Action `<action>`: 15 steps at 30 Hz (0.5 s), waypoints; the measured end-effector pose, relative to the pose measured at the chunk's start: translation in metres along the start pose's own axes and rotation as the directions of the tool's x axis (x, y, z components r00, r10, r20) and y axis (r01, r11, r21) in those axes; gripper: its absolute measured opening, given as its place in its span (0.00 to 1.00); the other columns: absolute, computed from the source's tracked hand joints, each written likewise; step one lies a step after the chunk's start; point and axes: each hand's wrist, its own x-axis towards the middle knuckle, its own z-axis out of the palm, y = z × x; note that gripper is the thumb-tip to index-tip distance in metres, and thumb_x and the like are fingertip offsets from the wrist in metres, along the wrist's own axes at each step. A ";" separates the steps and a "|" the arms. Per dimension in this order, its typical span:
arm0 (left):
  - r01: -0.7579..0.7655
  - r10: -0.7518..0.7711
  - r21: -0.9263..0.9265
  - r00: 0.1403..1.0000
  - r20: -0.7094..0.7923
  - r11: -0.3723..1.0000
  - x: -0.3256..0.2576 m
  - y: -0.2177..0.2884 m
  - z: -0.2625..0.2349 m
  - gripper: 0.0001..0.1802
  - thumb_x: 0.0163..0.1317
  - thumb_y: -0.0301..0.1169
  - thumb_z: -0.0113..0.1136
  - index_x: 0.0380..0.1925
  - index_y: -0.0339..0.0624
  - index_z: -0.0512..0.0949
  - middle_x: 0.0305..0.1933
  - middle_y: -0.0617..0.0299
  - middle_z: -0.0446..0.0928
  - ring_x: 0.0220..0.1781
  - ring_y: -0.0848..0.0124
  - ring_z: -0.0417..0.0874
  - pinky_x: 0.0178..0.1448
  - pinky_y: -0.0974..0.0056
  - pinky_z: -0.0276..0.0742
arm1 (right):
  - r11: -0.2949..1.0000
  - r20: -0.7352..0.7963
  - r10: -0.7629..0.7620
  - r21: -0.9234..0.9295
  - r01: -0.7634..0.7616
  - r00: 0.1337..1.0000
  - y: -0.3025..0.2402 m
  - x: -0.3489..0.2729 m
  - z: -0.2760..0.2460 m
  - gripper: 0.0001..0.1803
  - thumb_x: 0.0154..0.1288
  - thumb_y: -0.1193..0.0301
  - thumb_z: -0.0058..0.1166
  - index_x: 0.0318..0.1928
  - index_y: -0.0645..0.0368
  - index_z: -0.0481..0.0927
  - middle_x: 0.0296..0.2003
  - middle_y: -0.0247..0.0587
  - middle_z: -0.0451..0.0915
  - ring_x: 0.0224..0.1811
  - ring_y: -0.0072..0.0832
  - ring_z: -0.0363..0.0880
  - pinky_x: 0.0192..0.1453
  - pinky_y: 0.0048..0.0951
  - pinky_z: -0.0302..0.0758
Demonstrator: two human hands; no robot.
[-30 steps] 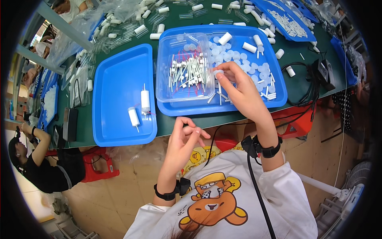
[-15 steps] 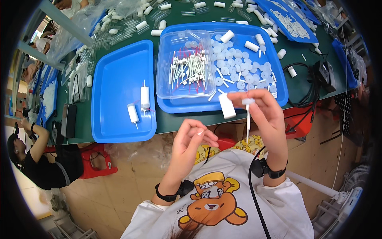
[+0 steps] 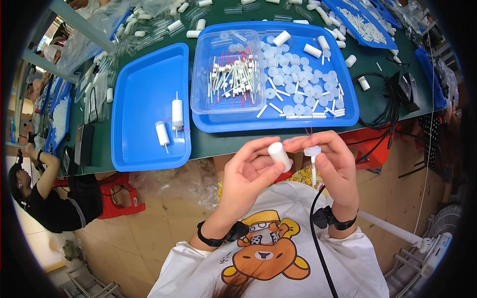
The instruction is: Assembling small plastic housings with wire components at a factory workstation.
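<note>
My left hand (image 3: 251, 169) is closed around a short white cylinder (image 3: 279, 155), thumb below it and fingers behind. Close to its right, my right hand (image 3: 334, 166) pinches a translucent white disc with a thin white rod (image 3: 313, 154) hanging down through it; fine red wires stick up from it. A right fingertip reaches to the cylinder's edge; whether it still presses on it I cannot tell. Both hands are in front of the table edge, above my lap. Two finished-looking white cylinders with rods (image 3: 177, 113) lie in the left blue tray (image 3: 131, 144).
A larger blue tray (image 3: 351, 107) bears loose discs, short rods and white cylinders. On its left side sits a clear plastic box (image 3: 226, 107) of wired rods. Black cables (image 3: 390, 99) lie at the right. Another person (image 3: 47, 193) sits at the far left beside a red stool.
My left hand, empty before, has moved right and up to take the white cylinder from my right fingers. My right hand has come down slightly and keeps the disc and rod.
</note>
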 end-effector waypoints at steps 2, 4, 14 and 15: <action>-0.001 0.001 0.009 1.000 -0.013 1.000 -0.002 0.001 0.002 0.24 0.56 0.19 0.56 0.54 0.30 0.65 0.47 0.51 0.74 0.48 0.66 0.78 0.53 0.65 0.74 | 1.000 -0.046 0.017 -0.017 -0.018 0.999 0.001 -0.002 -0.003 0.11 0.67 0.77 0.38 0.49 0.66 0.66 0.48 0.54 0.73 0.53 0.35 0.72 0.57 0.36 0.69; -0.003 0.004 0.017 1.000 -0.027 1.000 -0.004 0.001 0.001 0.24 0.55 0.19 0.57 0.53 0.30 0.65 0.47 0.51 0.74 0.46 0.65 0.79 0.52 0.63 0.74 | 1.000 -0.091 0.024 0.019 -0.022 0.996 0.003 -0.004 -0.002 0.12 0.67 0.75 0.39 0.48 0.67 0.68 0.46 0.52 0.75 0.51 0.34 0.73 0.56 0.35 0.70; -0.007 0.007 0.042 1.000 0.010 0.999 -0.009 0.005 -0.001 0.23 0.55 0.16 0.57 0.53 0.29 0.68 0.49 0.56 0.72 0.49 0.71 0.75 0.52 0.68 0.75 | 0.997 -0.122 0.071 0.014 -0.070 0.990 0.002 -0.011 -0.001 0.14 0.64 0.77 0.40 0.49 0.69 0.70 0.41 0.47 0.76 0.45 0.29 0.76 0.51 0.29 0.72; -0.017 0.015 0.072 1.000 0.020 0.997 -0.009 0.005 -0.001 0.22 0.55 0.16 0.57 0.52 0.29 0.68 0.49 0.56 0.71 0.49 0.71 0.76 0.51 0.67 0.75 | 0.994 -0.130 0.089 -0.052 -0.097 0.987 0.002 -0.011 0.003 0.14 0.64 0.77 0.41 0.48 0.70 0.71 0.42 0.47 0.75 0.45 0.28 0.76 0.50 0.29 0.71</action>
